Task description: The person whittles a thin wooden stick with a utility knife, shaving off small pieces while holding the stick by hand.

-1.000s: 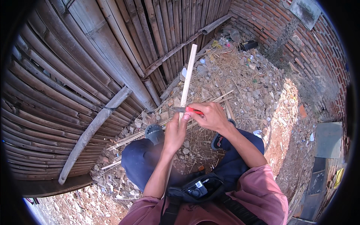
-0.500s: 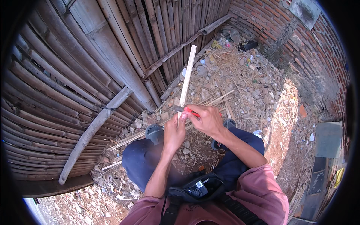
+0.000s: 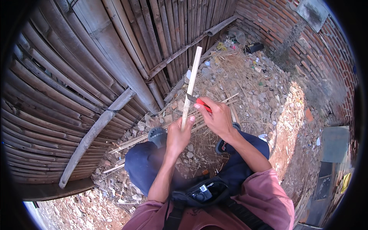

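A pale, narrow bamboo strip [image 3: 194, 71] points up and away from me, slightly tilted to the right. Its lower end sits in my left hand [image 3: 179, 133], whose fingers are wrapped round it with the thumb along its side. My right hand [image 3: 219, 118] grips a red-handled utility knife [image 3: 203, 104]. The knife's dark blade lies across the strip a little above my left hand, seemingly touching it. The far end of the strip is free.
Several cut strips [image 3: 130, 144] lie on the rubble ground [image 3: 253, 103] between and beside my feet. A bamboo wall [image 3: 111, 65] stands close on the left, with a diagonal pole [image 3: 97, 134]. A brick wall [image 3: 303, 42] rises at the far right.
My right hand has moved the knife up along the strip, away from my left hand. The left hand keeps its hold, slightly lower and nearer to me.
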The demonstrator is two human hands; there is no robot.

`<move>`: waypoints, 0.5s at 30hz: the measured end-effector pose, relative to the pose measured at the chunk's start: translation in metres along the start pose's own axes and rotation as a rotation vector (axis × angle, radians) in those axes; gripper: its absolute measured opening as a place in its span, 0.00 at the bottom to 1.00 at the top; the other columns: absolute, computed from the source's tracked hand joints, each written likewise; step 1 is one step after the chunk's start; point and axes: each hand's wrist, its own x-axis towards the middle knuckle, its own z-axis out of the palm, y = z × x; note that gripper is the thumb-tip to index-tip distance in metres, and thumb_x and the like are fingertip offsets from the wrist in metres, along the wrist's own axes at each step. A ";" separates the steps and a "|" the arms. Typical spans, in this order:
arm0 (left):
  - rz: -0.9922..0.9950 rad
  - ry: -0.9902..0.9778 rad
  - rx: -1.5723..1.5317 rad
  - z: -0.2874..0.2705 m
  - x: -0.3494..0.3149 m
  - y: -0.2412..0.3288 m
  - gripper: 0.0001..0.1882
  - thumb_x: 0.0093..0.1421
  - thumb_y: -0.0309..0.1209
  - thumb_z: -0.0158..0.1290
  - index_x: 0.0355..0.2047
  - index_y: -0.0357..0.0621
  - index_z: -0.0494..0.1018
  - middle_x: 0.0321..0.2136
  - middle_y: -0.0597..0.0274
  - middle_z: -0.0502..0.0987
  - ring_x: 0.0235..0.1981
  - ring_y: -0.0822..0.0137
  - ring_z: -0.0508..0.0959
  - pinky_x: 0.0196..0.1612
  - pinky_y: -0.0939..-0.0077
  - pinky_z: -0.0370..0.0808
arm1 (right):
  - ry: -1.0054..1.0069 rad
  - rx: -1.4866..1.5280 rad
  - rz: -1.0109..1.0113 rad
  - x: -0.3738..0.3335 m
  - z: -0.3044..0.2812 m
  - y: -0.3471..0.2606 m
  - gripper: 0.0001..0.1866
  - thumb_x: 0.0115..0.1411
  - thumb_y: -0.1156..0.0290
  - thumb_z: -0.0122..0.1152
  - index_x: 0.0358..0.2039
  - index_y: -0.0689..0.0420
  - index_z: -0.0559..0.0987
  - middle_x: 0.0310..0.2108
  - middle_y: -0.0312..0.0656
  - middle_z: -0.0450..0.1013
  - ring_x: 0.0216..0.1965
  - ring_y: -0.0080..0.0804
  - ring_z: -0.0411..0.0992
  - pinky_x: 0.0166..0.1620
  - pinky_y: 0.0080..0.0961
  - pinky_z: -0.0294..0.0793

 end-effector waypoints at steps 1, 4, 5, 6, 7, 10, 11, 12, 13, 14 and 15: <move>0.015 -0.019 -0.015 0.000 0.001 -0.001 0.21 0.74 0.46 0.58 0.37 0.36 0.78 0.16 0.66 0.68 0.21 0.77 0.63 0.25 0.68 0.65 | 0.015 0.024 -0.003 0.000 -0.003 0.003 0.17 0.71 0.55 0.64 0.46 0.56 0.84 0.24 0.52 0.79 0.26 0.51 0.80 0.30 0.42 0.76; 0.004 -0.094 -0.118 -0.005 0.001 -0.003 0.23 0.76 0.47 0.54 0.32 0.39 0.74 0.17 0.70 0.68 0.20 0.78 0.64 0.24 0.71 0.65 | -0.059 0.040 0.080 0.010 -0.014 0.015 0.18 0.71 0.54 0.64 0.48 0.57 0.83 0.26 0.52 0.80 0.29 0.51 0.81 0.33 0.42 0.76; -0.036 -0.132 -0.191 -0.007 0.000 -0.006 0.23 0.77 0.47 0.52 0.31 0.41 0.72 0.18 0.72 0.67 0.19 0.78 0.64 0.24 0.72 0.65 | -0.089 0.048 0.055 0.010 -0.017 0.020 0.18 0.71 0.54 0.64 0.48 0.57 0.82 0.27 0.52 0.80 0.30 0.52 0.81 0.34 0.42 0.77; -0.075 -0.172 -0.266 -0.008 0.001 -0.004 0.23 0.78 0.48 0.50 0.30 0.43 0.70 0.18 0.73 0.66 0.18 0.78 0.64 0.23 0.74 0.65 | -0.117 0.054 0.031 0.011 -0.021 0.026 0.18 0.71 0.54 0.64 0.48 0.57 0.82 0.28 0.52 0.81 0.30 0.52 0.82 0.34 0.42 0.77; -0.120 -0.242 -0.364 -0.011 0.001 -0.003 0.23 0.79 0.48 0.48 0.31 0.45 0.69 0.19 0.74 0.64 0.18 0.79 0.62 0.23 0.76 0.65 | -0.146 0.059 0.006 0.011 -0.022 0.029 0.18 0.71 0.55 0.64 0.49 0.57 0.81 0.29 0.51 0.81 0.31 0.52 0.82 0.35 0.43 0.77; -0.194 -0.388 -0.593 -0.018 0.001 0.001 0.22 0.81 0.49 0.43 0.33 0.48 0.65 0.20 0.75 0.60 0.16 0.80 0.59 0.21 0.81 0.64 | -0.166 0.070 -0.198 0.003 -0.020 0.029 0.16 0.70 0.58 0.65 0.45 0.58 0.80 0.29 0.51 0.79 0.28 0.49 0.78 0.34 0.39 0.75; -0.176 -0.396 -0.629 -0.018 0.002 -0.001 0.22 0.81 0.49 0.42 0.33 0.48 0.65 0.20 0.75 0.60 0.16 0.80 0.58 0.21 0.81 0.64 | -0.197 0.071 -0.213 0.002 -0.018 0.030 0.15 0.70 0.58 0.65 0.45 0.58 0.81 0.29 0.50 0.79 0.28 0.49 0.79 0.34 0.39 0.76; -0.158 -0.406 -0.665 -0.017 0.002 0.000 0.22 0.81 0.49 0.41 0.32 0.49 0.64 0.20 0.75 0.59 0.16 0.80 0.56 0.21 0.81 0.64 | -0.227 0.072 -0.228 0.001 -0.015 0.030 0.15 0.69 0.58 0.66 0.45 0.58 0.81 0.29 0.50 0.79 0.29 0.49 0.79 0.34 0.39 0.76; -0.155 -0.403 -0.653 -0.017 0.001 0.001 0.22 0.81 0.50 0.41 0.33 0.48 0.64 0.20 0.75 0.60 0.16 0.80 0.57 0.20 0.81 0.64 | -0.258 0.073 -0.242 -0.001 -0.013 0.030 0.15 0.69 0.59 0.66 0.45 0.58 0.81 0.30 0.49 0.79 0.29 0.48 0.79 0.34 0.38 0.76; -0.152 -0.400 -0.640 -0.018 0.000 0.003 0.23 0.81 0.50 0.42 0.33 0.48 0.65 0.21 0.74 0.60 0.16 0.80 0.58 0.20 0.81 0.64 | -0.279 0.054 -0.234 -0.002 -0.012 0.030 0.16 0.69 0.55 0.65 0.44 0.56 0.80 0.33 0.47 0.82 0.33 0.49 0.82 0.34 0.40 0.78; -0.148 -0.398 -0.628 -0.018 0.000 0.005 0.23 0.81 0.51 0.42 0.33 0.48 0.65 0.21 0.74 0.61 0.16 0.81 0.58 0.20 0.81 0.64 | -0.276 0.063 -0.249 -0.003 -0.012 0.029 0.16 0.69 0.55 0.66 0.44 0.56 0.81 0.33 0.47 0.82 0.32 0.49 0.82 0.34 0.40 0.79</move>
